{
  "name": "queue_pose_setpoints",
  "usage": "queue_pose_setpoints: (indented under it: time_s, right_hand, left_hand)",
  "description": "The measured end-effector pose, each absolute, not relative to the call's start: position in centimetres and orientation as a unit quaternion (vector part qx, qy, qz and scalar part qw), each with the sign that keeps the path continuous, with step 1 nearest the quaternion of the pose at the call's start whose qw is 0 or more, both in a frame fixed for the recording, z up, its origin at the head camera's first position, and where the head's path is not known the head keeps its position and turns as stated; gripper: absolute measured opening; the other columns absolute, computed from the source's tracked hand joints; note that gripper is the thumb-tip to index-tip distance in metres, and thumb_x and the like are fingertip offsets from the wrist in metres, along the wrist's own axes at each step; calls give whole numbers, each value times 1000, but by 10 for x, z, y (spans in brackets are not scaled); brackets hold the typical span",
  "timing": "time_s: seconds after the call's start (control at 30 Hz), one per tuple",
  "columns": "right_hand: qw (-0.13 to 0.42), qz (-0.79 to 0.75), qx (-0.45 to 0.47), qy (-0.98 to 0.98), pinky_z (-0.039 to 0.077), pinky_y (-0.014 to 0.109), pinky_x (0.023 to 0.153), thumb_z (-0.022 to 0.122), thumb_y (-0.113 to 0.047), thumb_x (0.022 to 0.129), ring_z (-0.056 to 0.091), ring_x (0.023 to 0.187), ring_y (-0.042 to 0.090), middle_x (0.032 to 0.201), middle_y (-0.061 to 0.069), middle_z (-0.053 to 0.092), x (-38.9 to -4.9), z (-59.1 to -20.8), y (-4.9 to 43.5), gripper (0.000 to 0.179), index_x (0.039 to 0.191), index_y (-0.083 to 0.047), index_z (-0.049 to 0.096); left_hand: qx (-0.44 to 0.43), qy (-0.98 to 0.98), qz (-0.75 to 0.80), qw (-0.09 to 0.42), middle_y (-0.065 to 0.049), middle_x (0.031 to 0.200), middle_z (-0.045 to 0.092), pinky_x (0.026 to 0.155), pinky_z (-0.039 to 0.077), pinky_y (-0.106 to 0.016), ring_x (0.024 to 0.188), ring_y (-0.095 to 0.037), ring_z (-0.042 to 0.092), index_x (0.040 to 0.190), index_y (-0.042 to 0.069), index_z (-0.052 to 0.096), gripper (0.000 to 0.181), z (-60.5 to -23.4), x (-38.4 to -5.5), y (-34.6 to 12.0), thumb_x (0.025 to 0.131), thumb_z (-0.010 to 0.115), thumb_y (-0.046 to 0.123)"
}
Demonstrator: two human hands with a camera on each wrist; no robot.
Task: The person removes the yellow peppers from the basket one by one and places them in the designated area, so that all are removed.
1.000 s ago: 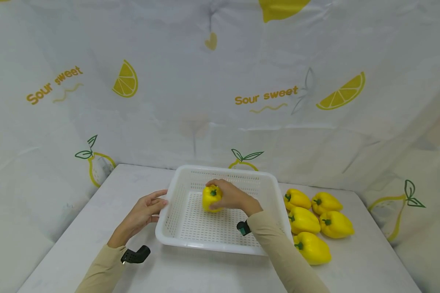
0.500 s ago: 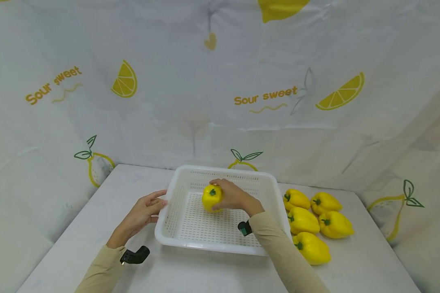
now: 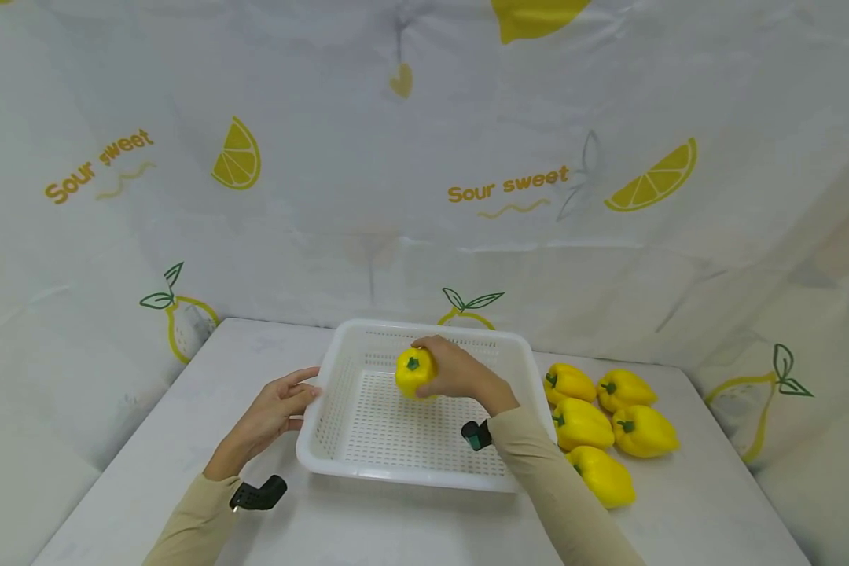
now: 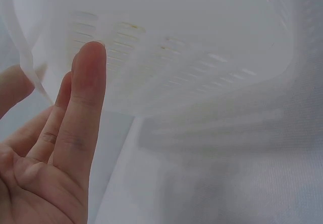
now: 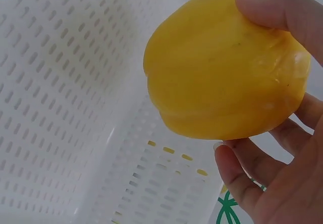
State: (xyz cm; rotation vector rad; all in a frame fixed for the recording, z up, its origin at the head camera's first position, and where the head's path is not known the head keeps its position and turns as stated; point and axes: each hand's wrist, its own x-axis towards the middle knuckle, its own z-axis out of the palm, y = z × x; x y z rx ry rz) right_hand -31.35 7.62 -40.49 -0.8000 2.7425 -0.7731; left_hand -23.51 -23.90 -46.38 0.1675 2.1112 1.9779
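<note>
My right hand (image 3: 456, 369) grips a yellow bell pepper (image 3: 413, 376) over the inside of a white plastic basket (image 3: 413, 475), the green stem facing the head camera. In the right wrist view the thumb lies on one side of the bell pepper (image 5: 222, 67) and the fingers curl at the other, with the slotted basket wall (image 5: 55, 82) beside it. My left hand (image 3: 279, 409) holds the basket's left rim. From the left wrist, its fairly straight fingers (image 4: 83, 93) show below the rim, with another digit partly behind the rim.
Several more yellow bell peppers (image 3: 646, 431) lie on the white table (image 3: 255, 346), close to the right side of the basket. A white cloth backdrop (image 3: 354, 196) with lemon prints stands behind the table and at both sides.
My right hand has raised the bell pepper slightly, up and to the right in the head view. The left hand stays at the basket's rim.
</note>
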Motion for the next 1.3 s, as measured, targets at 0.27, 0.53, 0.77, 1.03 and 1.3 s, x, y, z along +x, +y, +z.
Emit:
queue_pose_setpoints:
  time_s: [0.27, 0.53, 0.77, 1.03, 1.3]
  right_hand:
    - [85, -266, -275, 920, 50, 44, 103, 85, -19, 75, 55, 120, 25, 139, 9, 55, -308, -393, 87, 74, 140, -8, 51]
    - [72, -251, -277, 925, 49, 46, 103, 85, -23, 75, 55, 118, 26, 135, 8, 59, -303, -382, 99, 72, 138, -8, 53]
    - [58, -253, -277, 925, 46, 50, 104, 83, -24, 75, 54, 117, 28, 135, 9, 58, -300, -377, 110, 71, 137, -9, 53]
    - [65, -290, -272, 915, 51, 44, 98, 84, -19, 76, 55, 112, 25, 135, 10, 57, -289, -371, 122, 73, 139, -6, 51]
    - [52, -307, -252, 916, 53, 41, 94, 87, -29, 75, 57, 110, 24, 134, 9, 59, -279, -367, 137, 79, 141, -7, 50]
  left_hand:
    - [61, 721, 679, 124, -7, 118, 65, 80, 61, -36, 96, -16, 71, 155, 0, 25, 68, -465, -236, -240, 101, 59, 25]
    - [64, 720, 679, 125, -5, 117, 66, 80, 61, -36, 96, -16, 71, 155, 0, 25, 68, -466, -236, -240, 101, 58, 25]
    - [64, 722, 677, 124, -2, 116, 67, 80, 61, -36, 97, -13, 70, 155, 0, 25, 67, -466, -236, -240, 102, 58, 25]
    - [61, 723, 677, 124, -6, 120, 66, 81, 61, -35, 97, -14, 71, 155, 0, 25, 67, -465, -234, -240, 102, 58, 25]
    - [57, 717, 683, 125, -3, 117, 66, 81, 61, -35, 97, -15, 71, 155, 0, 24, 68, -464, -235, -239, 101, 58, 24]
